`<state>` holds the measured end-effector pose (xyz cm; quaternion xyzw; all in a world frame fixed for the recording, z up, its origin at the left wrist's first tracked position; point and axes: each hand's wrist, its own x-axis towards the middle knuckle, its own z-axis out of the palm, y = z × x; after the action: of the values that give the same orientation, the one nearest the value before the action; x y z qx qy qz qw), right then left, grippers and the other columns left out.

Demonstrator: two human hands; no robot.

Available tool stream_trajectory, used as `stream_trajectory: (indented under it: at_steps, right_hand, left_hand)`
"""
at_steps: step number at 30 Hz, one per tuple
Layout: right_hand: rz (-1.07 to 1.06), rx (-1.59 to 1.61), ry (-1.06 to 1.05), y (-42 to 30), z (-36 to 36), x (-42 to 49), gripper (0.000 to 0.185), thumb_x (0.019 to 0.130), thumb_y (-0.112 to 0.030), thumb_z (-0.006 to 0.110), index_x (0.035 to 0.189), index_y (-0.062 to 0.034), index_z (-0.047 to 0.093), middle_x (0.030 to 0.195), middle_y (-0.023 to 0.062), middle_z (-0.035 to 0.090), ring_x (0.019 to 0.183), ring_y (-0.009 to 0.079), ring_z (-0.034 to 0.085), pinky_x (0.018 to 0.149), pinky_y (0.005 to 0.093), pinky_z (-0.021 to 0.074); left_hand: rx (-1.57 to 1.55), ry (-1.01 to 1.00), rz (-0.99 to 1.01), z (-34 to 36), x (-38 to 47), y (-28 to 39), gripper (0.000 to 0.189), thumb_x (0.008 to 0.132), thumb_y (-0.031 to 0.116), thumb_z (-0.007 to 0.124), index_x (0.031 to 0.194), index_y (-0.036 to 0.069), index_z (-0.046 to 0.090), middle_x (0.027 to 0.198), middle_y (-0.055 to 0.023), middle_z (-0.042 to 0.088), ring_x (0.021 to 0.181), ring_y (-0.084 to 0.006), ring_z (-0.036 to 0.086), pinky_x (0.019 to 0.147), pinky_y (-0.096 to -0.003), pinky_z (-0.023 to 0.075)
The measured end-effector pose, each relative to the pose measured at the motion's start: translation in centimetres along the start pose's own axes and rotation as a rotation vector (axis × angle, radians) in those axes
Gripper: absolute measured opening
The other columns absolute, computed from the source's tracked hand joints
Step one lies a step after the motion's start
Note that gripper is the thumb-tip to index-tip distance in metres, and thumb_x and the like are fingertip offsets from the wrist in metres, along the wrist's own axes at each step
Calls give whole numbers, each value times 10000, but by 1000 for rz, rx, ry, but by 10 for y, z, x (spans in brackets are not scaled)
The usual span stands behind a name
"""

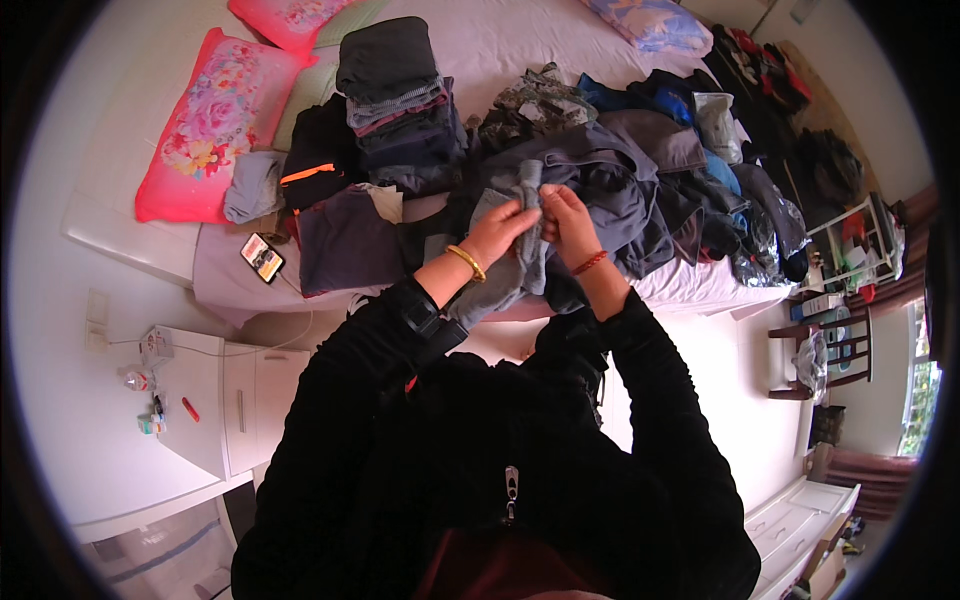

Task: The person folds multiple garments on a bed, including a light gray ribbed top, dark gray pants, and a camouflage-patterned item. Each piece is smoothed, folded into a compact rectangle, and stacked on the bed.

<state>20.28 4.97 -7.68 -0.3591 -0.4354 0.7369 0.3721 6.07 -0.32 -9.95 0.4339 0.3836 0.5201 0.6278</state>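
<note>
Both my hands meet on a grey knit garment point(531, 259). One narrow, ribbed-looking end stands up above the fingers; whether it is a sleeve or a sock I cannot tell. My left hand point(495, 232) pinches it from the left, thumb pointing across. From the right, my right hand point(566, 221) grips the same cloth with curled fingers. Under the hands, more grey cloth point(491, 289) hangs over the bed's edge. Just beyond lies a loose heap of dark grey clothes point(600, 161), crumpled together.
A tall stack of folded clothes point(394, 67) stands left on the bed point(480, 45), behind a folded dark garment point(349, 240). A phone point(262, 257) with a cable lies near the edge. Plastic-wrapped clothing point(761, 240) sits right; a white cabinet point(202, 397) stands lower left.
</note>
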Motion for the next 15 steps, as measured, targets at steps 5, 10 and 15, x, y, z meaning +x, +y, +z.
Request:
stream_trajectory:
  at_steps: [5, 10, 15]
  right_hand:
    - [135, -96, 70, 9, 2, -6, 302, 862, -381, 542, 960, -95, 535, 690, -15, 487, 547, 83, 480, 483, 224, 431]
    - [-7, -522, -39, 15, -8, 6, 251, 864, -331, 538, 934, -92, 560, 772, -28, 535, 620, 53, 491, 504, 199, 405]
    - [-29, -302, 6, 18, -12, 7, 227, 861, -296, 551, 946, -86, 565, 776, -33, 533, 633, 51, 490, 527, 186, 402]
  left_hand:
    - [204, 79, 211, -8, 0, -15, 217, 903, 229, 505, 882, 21, 563, 763, -9, 554, 714, -75, 500, 677, -233, 415]
    - [683, -90, 249, -11, -5, -13, 240, 883, 179, 537, 731, -4, 507, 622, -23, 444, 632, -65, 378, 570, -247, 364]
    - [676, -71, 286, -15, -5, -7, 234, 862, 194, 555, 722, 8, 532, 625, -58, 481, 604, -126, 442, 584, -282, 390]
